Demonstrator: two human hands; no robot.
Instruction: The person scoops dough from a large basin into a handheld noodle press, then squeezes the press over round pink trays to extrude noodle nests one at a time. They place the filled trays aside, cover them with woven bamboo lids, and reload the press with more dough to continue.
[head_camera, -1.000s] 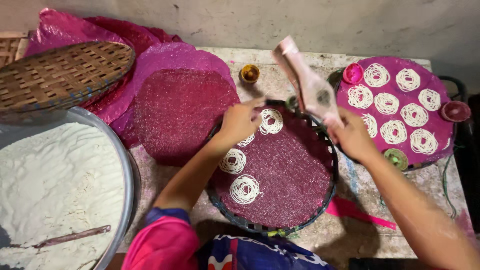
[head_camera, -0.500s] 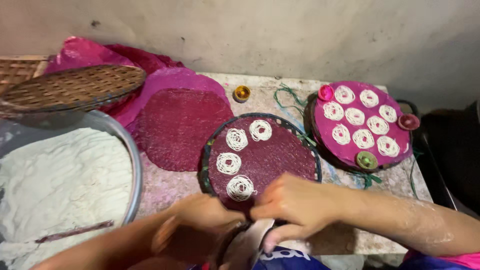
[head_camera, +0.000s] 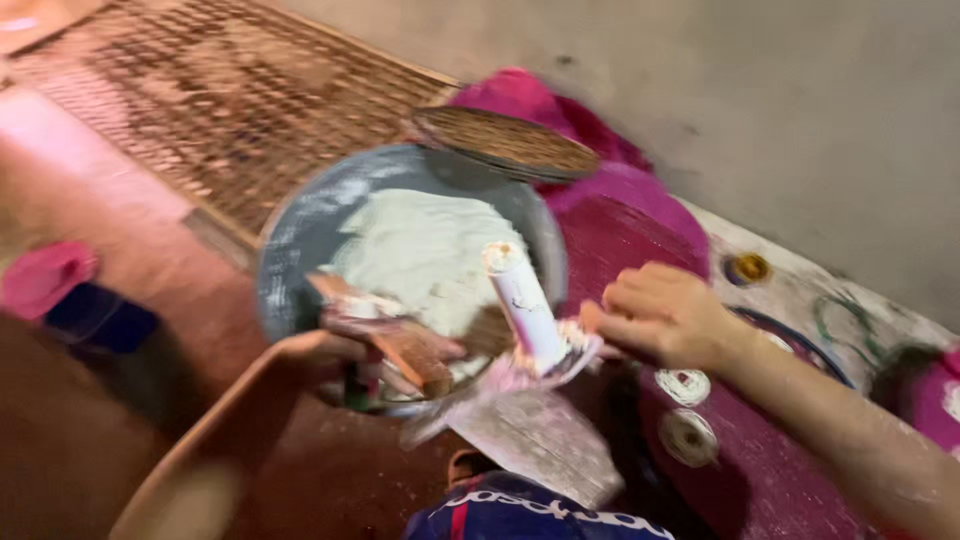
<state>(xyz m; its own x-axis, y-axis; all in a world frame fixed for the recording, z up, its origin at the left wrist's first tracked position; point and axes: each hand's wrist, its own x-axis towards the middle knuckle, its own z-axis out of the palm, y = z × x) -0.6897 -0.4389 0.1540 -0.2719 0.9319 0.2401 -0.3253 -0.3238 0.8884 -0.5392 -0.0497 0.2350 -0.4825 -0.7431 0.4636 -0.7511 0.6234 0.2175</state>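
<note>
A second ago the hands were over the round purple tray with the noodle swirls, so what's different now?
The view has swung left to the big metal basin of white dough. The right hand now grips the flour-dusted press, tilted over the basin, and the left hand holds a wooden scraper at the basin's rim. The noodle swirls lie on the purple tray as before.

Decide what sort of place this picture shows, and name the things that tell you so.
Probably a home or small workshop making food by hand: a wide round metal basin of white dough, a round woven cane tray, and white noodle coils on a dark red mesh mat.
</note>
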